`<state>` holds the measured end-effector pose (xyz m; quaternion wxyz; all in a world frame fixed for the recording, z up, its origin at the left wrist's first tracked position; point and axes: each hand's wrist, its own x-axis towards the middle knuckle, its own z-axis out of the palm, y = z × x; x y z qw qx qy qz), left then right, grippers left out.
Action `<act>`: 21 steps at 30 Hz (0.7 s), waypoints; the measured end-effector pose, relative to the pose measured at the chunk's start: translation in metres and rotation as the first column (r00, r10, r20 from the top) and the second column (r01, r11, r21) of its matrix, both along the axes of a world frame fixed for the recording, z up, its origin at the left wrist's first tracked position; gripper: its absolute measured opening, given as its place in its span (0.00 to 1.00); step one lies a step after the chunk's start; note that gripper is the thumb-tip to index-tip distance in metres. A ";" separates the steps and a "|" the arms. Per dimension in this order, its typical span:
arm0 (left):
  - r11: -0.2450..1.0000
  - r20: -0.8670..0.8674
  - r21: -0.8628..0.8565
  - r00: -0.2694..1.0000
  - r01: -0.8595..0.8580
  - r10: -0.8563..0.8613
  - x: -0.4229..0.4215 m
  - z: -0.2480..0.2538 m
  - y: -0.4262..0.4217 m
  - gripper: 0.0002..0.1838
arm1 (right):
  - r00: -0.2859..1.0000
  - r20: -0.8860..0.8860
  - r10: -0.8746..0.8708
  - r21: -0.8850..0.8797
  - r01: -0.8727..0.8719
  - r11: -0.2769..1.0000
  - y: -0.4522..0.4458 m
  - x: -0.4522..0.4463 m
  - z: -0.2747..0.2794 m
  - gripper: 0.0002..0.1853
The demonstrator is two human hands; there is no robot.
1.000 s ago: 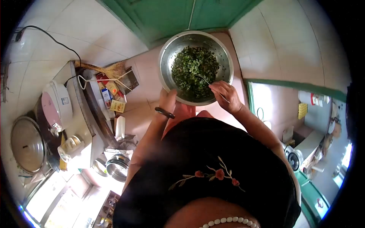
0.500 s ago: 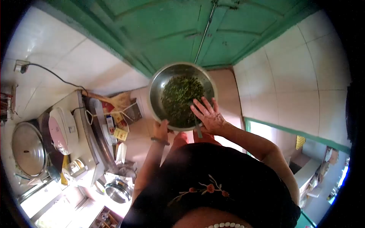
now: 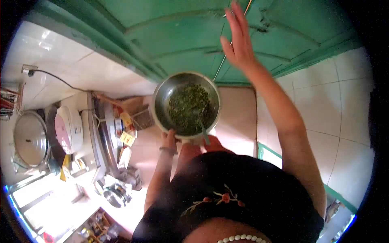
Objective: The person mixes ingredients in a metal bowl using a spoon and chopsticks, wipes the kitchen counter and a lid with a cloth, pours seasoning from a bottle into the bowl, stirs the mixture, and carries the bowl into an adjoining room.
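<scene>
A wide metal bowl (image 3: 158, 101) of chopped green leaves (image 3: 188, 106) is held in front of my body. My left hand (image 3: 169, 140) grips its near-left rim, thumb on top and the other fingers mostly hidden underneath. A utensil with a pale green handle (image 3: 205, 134) leans over the near rim, its far end buried in the greens, so its kind is hidden. Raised beyond the bowl, my right hand (image 3: 240, 40) is open and holds nothing. Its fingers point at the seam of the green double door (image 3: 182, 38); whether they touch it I cannot tell.
On the left, a counter carries a pink and white appliance (image 3: 68, 127) and a large round metal lid (image 3: 30, 138). Below stand metal pots (image 3: 115, 195) and packets with a yellow card (image 3: 127, 138). A power cord (image 3: 56, 79) runs along the tiled wall.
My right hand has left the bowl's right side, where it was by the utensil handle, and moved up to the green door. The left hand keeps its hold on the rim.
</scene>
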<state>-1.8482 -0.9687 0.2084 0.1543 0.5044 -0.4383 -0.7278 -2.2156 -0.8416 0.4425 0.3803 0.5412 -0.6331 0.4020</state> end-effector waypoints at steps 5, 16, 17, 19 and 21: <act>0.995 -0.082 0.013 0.992 0.098 -0.096 -0.021 -0.009 -0.003 0.18 | 0.987 -0.041 -0.155 0.121 0.159 0.980 -0.054 -0.075 0.005 0.41; 0.971 -0.099 0.063 0.970 0.230 -0.224 -0.108 -0.018 -0.065 0.19 | 0.870 0.444 0.212 -0.135 -0.169 0.976 -0.107 -0.174 -0.013 0.27; 0.953 -0.072 0.035 0.952 0.301 -0.298 -0.121 -0.018 -0.074 0.18 | 0.789 0.528 0.315 -0.194 -0.249 0.949 -0.104 -0.168 -0.013 0.25; 0.969 -0.026 0.103 0.974 0.226 -0.224 -0.147 -0.010 -0.078 0.17 | 0.835 0.511 0.204 -0.181 -0.128 0.975 -0.094 -0.145 -0.022 0.25; 0.964 -0.033 0.110 0.970 0.242 -0.240 -0.171 -0.005 -0.090 0.17 | 0.766 0.625 0.150 -0.110 -0.104 0.988 -0.078 -0.118 -0.038 0.26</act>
